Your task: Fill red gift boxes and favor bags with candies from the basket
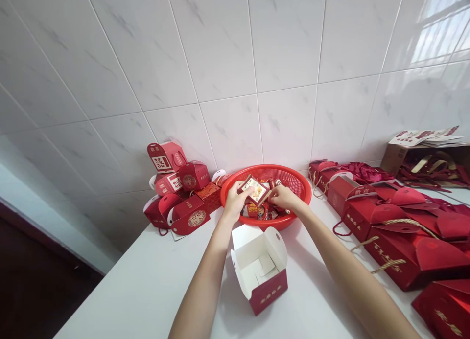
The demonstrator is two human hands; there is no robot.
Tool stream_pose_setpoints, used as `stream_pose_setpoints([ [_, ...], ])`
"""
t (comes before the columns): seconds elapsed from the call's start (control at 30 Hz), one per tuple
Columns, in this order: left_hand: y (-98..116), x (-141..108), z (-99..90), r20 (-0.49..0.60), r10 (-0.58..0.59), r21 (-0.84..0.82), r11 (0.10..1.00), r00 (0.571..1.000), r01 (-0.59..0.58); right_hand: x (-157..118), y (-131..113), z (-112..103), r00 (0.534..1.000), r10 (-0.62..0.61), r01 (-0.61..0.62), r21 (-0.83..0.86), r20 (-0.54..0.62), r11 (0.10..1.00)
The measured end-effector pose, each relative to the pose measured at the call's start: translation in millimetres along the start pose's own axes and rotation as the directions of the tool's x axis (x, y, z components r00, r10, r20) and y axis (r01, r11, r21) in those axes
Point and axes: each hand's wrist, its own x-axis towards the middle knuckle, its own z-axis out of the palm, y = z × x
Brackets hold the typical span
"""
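Evidently, the left hand (238,201) pinches a brown-and-cream packet (254,190) over the red basket (303,185), while the right hand's (285,198) grip, its fingers curled, dips among the wrapped sweets (261,212); the open box (259,270) sits nearer on the desk (147,285).

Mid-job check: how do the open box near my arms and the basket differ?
The box is angular with raised flaps; the basket is rounded with a curved rim.
The box shows only bare white card inside; the basket holds wrapped packets.
The box is smaller than the basket.
Both are open-topped, red outside and on the table.
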Motion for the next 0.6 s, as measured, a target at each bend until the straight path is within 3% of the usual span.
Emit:
stream_pose_setpoints([
  [0.23, 1.8, -1.7, -0.1, -0.009, -0.038, -0.019, 0.999, 0.999, 0.038, -4.7, -3.3, 5.1, 0.987, 0.051, -0.003, -0.303, 0.151, 0.953],
  [0.43, -1.7, -0.7, -1.8, 0.016, -0.033, -0.005, 0.999, 0.999, 0.033, -7.5, -2.0, 6.8, 0.972, 0.076, 0.027, -0.43, 0.221, 0.903],
  [0.6, -2.1, -0.9, -1.8, 0.009, -0.044, -0.001, 0.999, 0.999, 0.044, -6.0, -2.0, 11.6, 0.955, 0.053, 0.083, -0.431, 0.293, 0.899],
])
